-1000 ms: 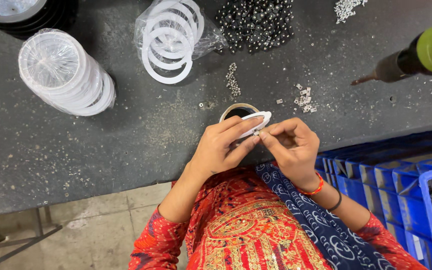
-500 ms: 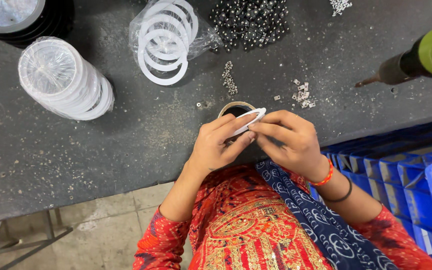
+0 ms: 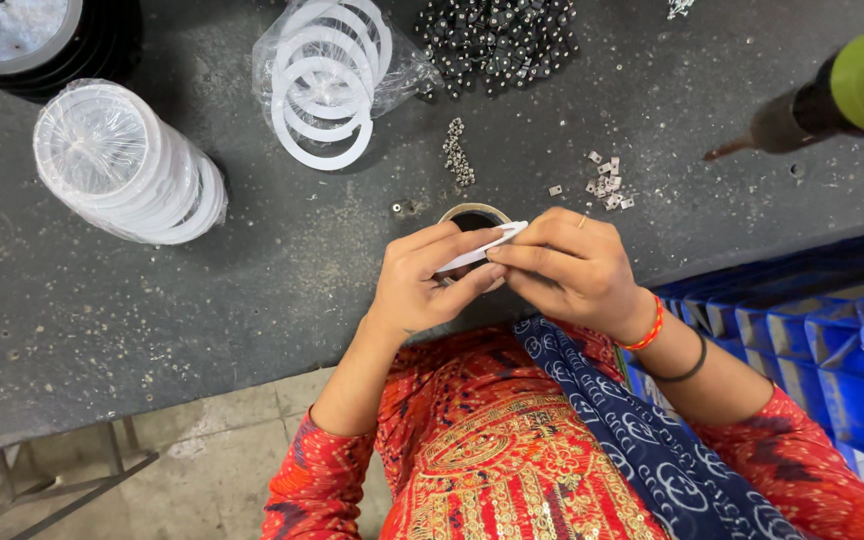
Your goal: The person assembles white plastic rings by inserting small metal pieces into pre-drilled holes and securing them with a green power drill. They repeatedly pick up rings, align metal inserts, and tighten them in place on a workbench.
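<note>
I see both hands held together just above the near edge of the dark grey worktable [image 3: 152, 320]. My left hand [image 3: 422, 285] has its fingers curled around a thin white plastic ring [image 3: 480, 248], thumb below and forefinger along the top, pinching it edge-on. My right hand [image 3: 567, 265] meets it from the other side, its fingertips pressed on the ring's right end, so both hands grip the same piece. Whether something small is caught between the right fingertips I cannot tell.

Just behind the ring, partly hidden by my fingers, a roll of tape [image 3: 474, 214] lies on the table, touching or nearly touching the hands.

Farther up the table, a small heap of tiny metal parts [image 3: 458, 160] lies beyond the roll, and a scatter of little square metal pieces [image 3: 607, 185] lies to its right. A clear bag of white rings [image 3: 327, 85] lies at the top centre, with a pile of dark small parts [image 3: 497, 40] just beside it. A wrapped stack of clear round lids [image 3: 122, 165] lies well to the left. A green-bodied power tool [image 3: 832, 95] points in from the upper right. A blue plastic crate [image 3: 812, 340] stands at my right, below the table edge.
</note>
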